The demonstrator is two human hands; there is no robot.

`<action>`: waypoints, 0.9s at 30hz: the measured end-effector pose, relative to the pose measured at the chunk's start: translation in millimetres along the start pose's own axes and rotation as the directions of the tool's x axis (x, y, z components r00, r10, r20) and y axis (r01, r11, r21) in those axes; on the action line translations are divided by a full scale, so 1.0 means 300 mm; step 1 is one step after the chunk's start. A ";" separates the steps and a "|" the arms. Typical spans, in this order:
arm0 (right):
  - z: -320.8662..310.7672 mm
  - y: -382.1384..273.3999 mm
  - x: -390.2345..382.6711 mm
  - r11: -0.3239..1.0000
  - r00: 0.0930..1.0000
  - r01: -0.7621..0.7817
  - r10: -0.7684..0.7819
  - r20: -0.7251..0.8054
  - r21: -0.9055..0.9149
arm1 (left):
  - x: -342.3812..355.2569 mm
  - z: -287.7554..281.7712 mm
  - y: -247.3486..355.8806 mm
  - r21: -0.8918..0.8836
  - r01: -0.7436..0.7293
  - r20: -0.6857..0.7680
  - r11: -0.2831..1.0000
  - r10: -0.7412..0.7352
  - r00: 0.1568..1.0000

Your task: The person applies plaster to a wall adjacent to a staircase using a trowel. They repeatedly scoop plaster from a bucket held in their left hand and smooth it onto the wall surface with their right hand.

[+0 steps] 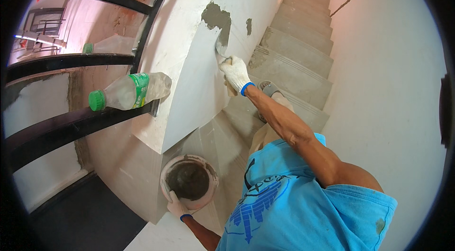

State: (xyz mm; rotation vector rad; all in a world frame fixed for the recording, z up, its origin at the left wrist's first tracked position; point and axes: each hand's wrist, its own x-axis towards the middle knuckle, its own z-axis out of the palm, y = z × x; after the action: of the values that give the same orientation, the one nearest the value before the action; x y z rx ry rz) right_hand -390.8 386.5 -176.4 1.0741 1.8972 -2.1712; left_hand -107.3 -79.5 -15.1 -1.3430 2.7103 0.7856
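Right hand [235,73], gloved, closed on a trowel [221,48] pressing grey mortar patch [217,18] onto the tiled stair wall [189,76], upper centre. Left hand [176,207] grips the rim of the mortar bowl [189,181], lower centre. Risks: wet mortar sliding off the smooth tile; one-handed bowl tipping; bottle [128,91] rolling off the railing [71,125].

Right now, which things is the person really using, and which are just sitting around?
In use: trowel, grey mortar patch on the wall, mortar pan, right hand, left hand.
Lying about: plastic bottles on the black railing.
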 end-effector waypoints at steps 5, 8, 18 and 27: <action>-0.069 0.000 -0.053 0.998 0.999 -0.008 0.010 0.033 -0.058 | -0.009 -0.005 -0.025 -0.040 -0.008 -0.023 0.999 0.007 1.000; -0.068 -0.016 -0.036 0.999 0.999 0.032 -0.032 0.012 -0.006 | -0.013 0.001 -0.007 0.009 0.004 -0.027 1.000 -0.004 1.000; -0.018 0.047 -0.117 1.000 0.999 0.007 -0.006 0.033 -0.026 | -0.022 0.004 0.001 0.016 -0.014 -0.046 1.000 0.014 0.999; -0.129 -0.147 -0.167 0.936 0.956 0.286 -0.293 -0.001 -0.207 | -0.001 -0.003 -0.015 0.026 -0.037 -0.027 0.999 0.037 0.999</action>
State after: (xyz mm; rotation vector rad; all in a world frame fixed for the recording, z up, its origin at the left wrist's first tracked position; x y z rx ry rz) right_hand -356.6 412.2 -112.2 0.8421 2.3644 -2.0382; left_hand -103.6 -81.9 -16.0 -1.3123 2.7643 0.7384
